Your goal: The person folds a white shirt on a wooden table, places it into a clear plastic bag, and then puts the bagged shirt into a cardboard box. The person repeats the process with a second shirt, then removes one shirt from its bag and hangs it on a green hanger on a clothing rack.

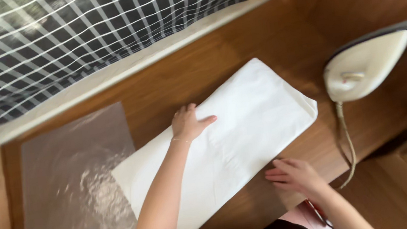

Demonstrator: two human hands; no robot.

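A folded white cloth (246,125) lies as a long rectangle across the brown wooden table (237,48). My left hand (188,122) rests flat on the cloth's upper left part, fingers spread. Lower down, my right hand (293,175) presses the cloth's near edge with the fingers together and pointing left. Neither hand holds anything.
A white electric iron (368,64) stands on its heel at the right, its cord (348,148) trailing down past my right hand. A clear plastic bag (75,187) lies at the left. A black checked fabric with white lines (75,37) covers the back.
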